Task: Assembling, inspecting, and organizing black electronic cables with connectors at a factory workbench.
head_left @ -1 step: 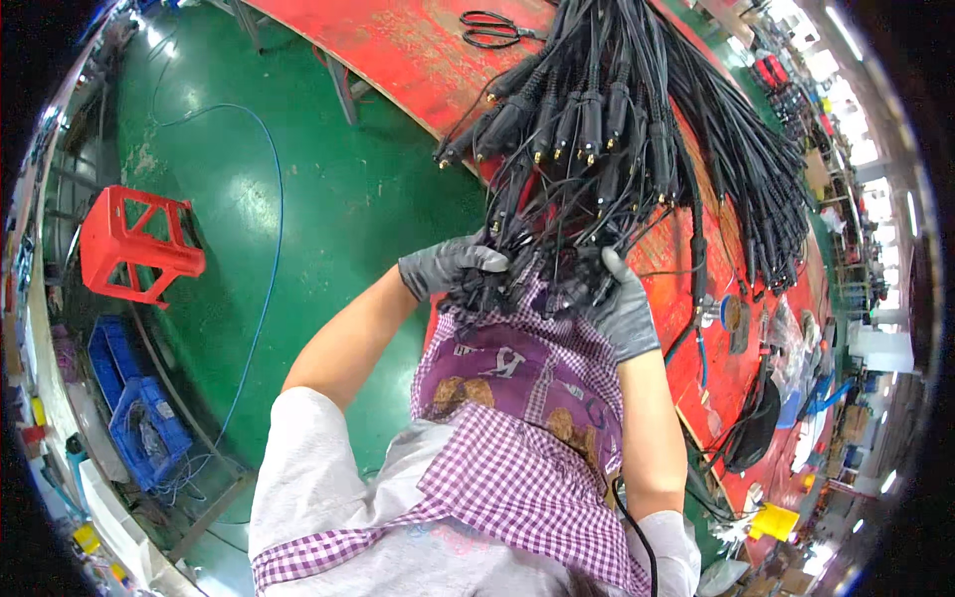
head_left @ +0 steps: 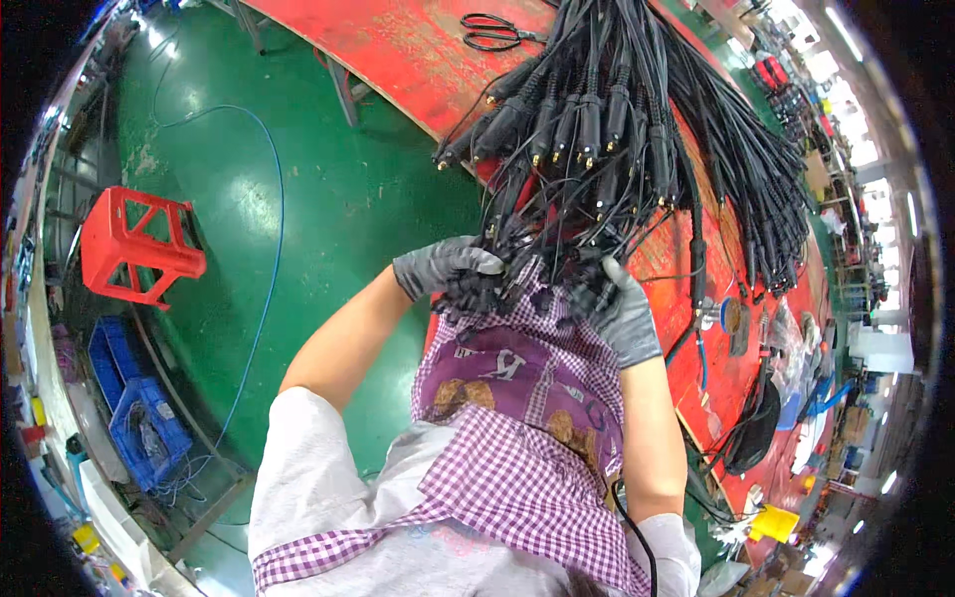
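Both my hands wear grey gloves and work at the near end of a large bundle of black cables (head_left: pixel 597 109). My left hand (head_left: pixel 448 267) is closed around a cluster of small black connectors (head_left: pixel 473 297), thumb on top. Opposite it, my right hand (head_left: pixel 629 313) grips another clump of black cable ends (head_left: pixel 587 297), its thumb pointing up. Between the two clumps my purple checked apron (head_left: pixel 532 289) shows through. Beyond my hands hang thicker black plugs with gold-coloured tips. The fingers beneath each clump are mostly hidden.
The cables lie on a worn red table (head_left: pixel 378 50), with black-handled scissors (head_left: pixel 492 35) at its far side. A second cable bundle (head_left: pixel 756 199) spreads to the right. On the left stand a red stool (head_left: pixel 119 249) and blue bins (head_left: pixel 149 433); a blue hose (head_left: pixel 280 199) crosses the green floor.
My left hand has shifted slightly left with its connectors. The gap between the two clumps is wider, showing more of the apron. My right hand has barely moved.
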The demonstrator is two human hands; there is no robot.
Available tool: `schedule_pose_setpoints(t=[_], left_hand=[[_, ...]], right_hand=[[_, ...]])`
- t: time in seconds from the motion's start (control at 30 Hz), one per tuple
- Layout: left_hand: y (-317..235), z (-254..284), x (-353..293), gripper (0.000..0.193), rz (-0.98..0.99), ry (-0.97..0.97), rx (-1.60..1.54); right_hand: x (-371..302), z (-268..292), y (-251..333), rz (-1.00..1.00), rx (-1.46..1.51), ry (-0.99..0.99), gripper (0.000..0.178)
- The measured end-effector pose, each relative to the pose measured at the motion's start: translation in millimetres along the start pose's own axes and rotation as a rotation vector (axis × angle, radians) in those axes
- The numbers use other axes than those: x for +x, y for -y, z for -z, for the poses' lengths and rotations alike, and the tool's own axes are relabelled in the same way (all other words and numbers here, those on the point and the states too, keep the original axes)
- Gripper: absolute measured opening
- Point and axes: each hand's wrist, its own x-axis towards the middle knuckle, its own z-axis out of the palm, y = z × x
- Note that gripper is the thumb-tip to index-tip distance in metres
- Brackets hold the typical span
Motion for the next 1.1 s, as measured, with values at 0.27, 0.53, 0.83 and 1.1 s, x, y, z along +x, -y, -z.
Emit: schedule_pose_setpoints(t=[0.27,0.53,0.83,1.1], left_hand=[[-44,14,-30,0.032,0.183,-0.191,0.246],[-61,0,-29,0.022,0.376,-0.155,0.416],[-64,31,-53,0.025,0.134,-0.426,0.262],[-122,44,-70,0.027,-0.152,-0.582,0.46]], right_hand=[[-47,1,-9,0.201,-1.856,-0.256,0.024],[15,-98,17,1.297,-2.039,-0.234,0.021],[105,-122,32,0.301,-2.344,-0.113,0.037],[61,-163,94,-0.057,-0.692,0.026,0.016]])
